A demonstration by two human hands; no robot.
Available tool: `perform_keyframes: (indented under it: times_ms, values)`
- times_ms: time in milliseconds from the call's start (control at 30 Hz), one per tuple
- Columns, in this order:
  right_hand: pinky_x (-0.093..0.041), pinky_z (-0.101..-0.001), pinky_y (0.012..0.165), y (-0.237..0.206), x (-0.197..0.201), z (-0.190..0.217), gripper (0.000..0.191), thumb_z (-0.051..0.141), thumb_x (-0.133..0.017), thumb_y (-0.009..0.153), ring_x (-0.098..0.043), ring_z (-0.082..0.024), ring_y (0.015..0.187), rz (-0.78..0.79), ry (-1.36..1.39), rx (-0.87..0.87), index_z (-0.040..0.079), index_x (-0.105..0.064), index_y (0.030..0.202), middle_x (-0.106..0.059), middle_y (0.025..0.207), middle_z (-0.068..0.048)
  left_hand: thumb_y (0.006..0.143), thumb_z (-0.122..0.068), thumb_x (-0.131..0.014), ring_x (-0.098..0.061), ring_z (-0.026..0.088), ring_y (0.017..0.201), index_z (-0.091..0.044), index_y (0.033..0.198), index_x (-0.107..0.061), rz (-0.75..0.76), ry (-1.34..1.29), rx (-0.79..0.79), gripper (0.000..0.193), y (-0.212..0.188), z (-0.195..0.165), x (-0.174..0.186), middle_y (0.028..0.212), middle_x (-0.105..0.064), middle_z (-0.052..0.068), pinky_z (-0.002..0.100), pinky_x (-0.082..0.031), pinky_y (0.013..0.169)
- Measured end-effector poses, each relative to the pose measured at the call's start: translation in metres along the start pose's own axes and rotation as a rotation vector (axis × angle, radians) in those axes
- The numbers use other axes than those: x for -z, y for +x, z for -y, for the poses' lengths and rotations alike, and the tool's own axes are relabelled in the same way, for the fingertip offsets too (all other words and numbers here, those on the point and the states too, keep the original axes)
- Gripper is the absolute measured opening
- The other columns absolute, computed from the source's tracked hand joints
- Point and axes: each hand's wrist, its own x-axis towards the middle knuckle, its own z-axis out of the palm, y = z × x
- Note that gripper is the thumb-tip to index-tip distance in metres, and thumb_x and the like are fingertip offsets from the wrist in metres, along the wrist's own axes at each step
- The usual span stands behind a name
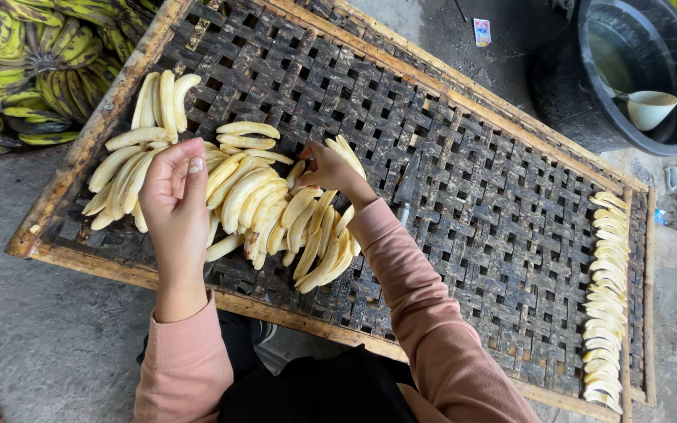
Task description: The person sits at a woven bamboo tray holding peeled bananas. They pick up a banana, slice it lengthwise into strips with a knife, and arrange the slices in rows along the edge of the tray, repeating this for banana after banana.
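Observation:
A pile of peeled, pale yellow banana slices (pixel 254 205) lies on the left part of a dark woven tray with a wooden frame (pixel 472 196). My left hand (pixel 175 202) hovers over the left side of the pile with its fingers curled together; I cannot see anything in it. At the pile's far right edge my right hand (pixel 327 168) grips banana slices (pixel 349 155) that stick up from its fingers. Both arms wear pink sleeves.
A neat row of banana slices (pixel 608 301) runs along the tray's right edge. Bunches of unpeeled green-yellow bananas (pixel 33 63) lie on the ground at the top left. A black basin (pixel 641 70) with a pale scoop (pixel 650 107) stands at the top right. A knife (pixel 406 189) rests on the tray beside my right hand.

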Motion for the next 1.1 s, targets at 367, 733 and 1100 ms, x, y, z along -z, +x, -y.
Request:
perform_keyframes:
  times_ms: [367,733,1100]
  values:
    - [-0.054,-0.0247,0.064,0.026,-0.011,-0.026,0.038,0.012,-0.091,0.077,-0.068,-0.012,0.077,0.080,-0.053,0.366,-0.001,-0.068,0.105,-0.074,0.092,-0.009,0.108,0.000,-0.061,-0.065,0.009,0.115,0.001,0.123,-0.062,0.006,-0.024,-0.005,0.015,0.002,0.009,-0.001,0.122,-0.069,0.006,0.024,-0.051,0.105]
    - [-0.063,-0.0244,0.069,-0.019,0.041,0.004,0.022,0.005,-0.078,0.087,-0.073,-0.016,0.083,-0.085,0.418,0.229,0.001,-0.071,0.108,-0.076,0.101,-0.012,0.104,-0.006,-0.063,-0.064,0.018,0.121,0.001,0.129,-0.058,0.077,0.143,0.071,0.027,-0.006,0.021,-0.026,0.127,-0.064,0.013,0.031,-0.053,0.105]
    - [-0.059,-0.0293,0.091,-0.154,-0.026,0.025,0.026,0.000,-0.075,0.095,-0.068,-0.014,0.099,-0.428,0.818,0.497,-0.001,-0.058,0.115,-0.068,0.110,-0.009,0.101,-0.008,-0.063,-0.063,0.013,0.115,-0.002,0.129,-0.059,0.261,-0.431,0.467,0.029,-0.065,0.112,-0.111,0.131,-0.064,0.007,0.028,-0.054,0.100]
